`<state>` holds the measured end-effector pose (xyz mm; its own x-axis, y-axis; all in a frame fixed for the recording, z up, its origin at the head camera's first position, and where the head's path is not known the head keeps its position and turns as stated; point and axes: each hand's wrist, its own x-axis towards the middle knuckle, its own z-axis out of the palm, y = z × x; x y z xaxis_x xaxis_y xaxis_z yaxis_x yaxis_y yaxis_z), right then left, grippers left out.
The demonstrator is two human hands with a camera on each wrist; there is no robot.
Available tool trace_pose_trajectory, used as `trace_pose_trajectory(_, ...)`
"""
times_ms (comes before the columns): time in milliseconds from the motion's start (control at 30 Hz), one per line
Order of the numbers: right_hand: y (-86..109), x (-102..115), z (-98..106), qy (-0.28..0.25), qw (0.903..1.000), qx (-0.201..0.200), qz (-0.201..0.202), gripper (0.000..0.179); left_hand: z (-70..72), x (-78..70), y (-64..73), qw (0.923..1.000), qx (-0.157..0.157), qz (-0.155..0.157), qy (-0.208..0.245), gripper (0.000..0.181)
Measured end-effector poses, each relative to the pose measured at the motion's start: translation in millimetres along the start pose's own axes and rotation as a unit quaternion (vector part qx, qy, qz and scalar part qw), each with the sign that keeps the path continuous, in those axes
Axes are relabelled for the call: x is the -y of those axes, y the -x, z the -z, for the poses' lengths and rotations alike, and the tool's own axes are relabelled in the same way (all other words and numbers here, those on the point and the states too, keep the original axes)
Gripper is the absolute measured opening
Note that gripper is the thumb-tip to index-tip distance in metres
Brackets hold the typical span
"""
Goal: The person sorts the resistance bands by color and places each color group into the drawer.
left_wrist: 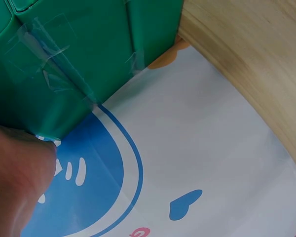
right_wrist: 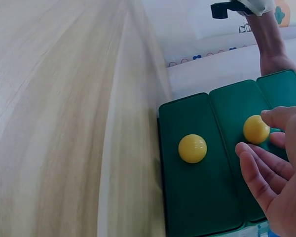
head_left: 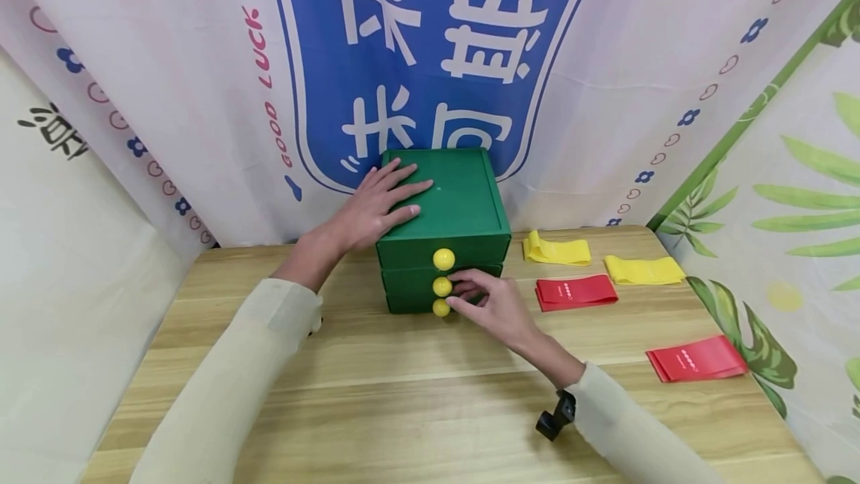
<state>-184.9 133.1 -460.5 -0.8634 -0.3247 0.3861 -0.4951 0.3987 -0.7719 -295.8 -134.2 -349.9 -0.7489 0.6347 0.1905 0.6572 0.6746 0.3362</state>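
Observation:
A green drawer cabinet (head_left: 457,200) with three stacked drawers and round yellow knobs stands against the curtain. My left hand (head_left: 379,208) lies flat on the left part of its top, fingers spread. My right hand (head_left: 493,305) is at the front, coming from the right. Its thumb and fingertips bracket the middle yellow knob (right_wrist: 256,129), with the tips right at its edge. The bottom knob (right_wrist: 192,148) is just below the thumb, and the top knob (head_left: 443,259) sits above the hand. All drawers look closed. In the left wrist view, clear tape (left_wrist: 54,59) crosses the cabinet's side.
To the right on the wooden table (head_left: 376,402) lie two folded yellow bands (head_left: 558,250) and two folded red bands (head_left: 576,292). A printed curtain (head_left: 564,133) hangs directly behind the cabinet. Patterned cloth borders the table's right side.

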Motion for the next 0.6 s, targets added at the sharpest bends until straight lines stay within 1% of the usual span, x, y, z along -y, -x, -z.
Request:
trace_pose_trajectory(267, -3.5, -7.1, -6.3, -0.044, 0.9989, 0.004, -0.016, 0.028, -1.0, 1.0, 0.3, 1.0000, -0.003, -0.001, 0.005, 0.056)
trace_pose_trajectory(467, -6.9, -9.8, -11.8, -0.088, 0.9956, -0.001, -0.033, 0.027, -1.3, 1.2, -0.2, 0.9999, -0.006, 0.000, 0.009, 0.055)
trace_pose_trajectory(600, -7.6, -11.3, -15.0, -0.106, 0.9936, -0.008, -0.040, 0.026, -1.2, 1.3, -0.8, 1.0000, -0.006, -0.003, 0.007, 0.054)
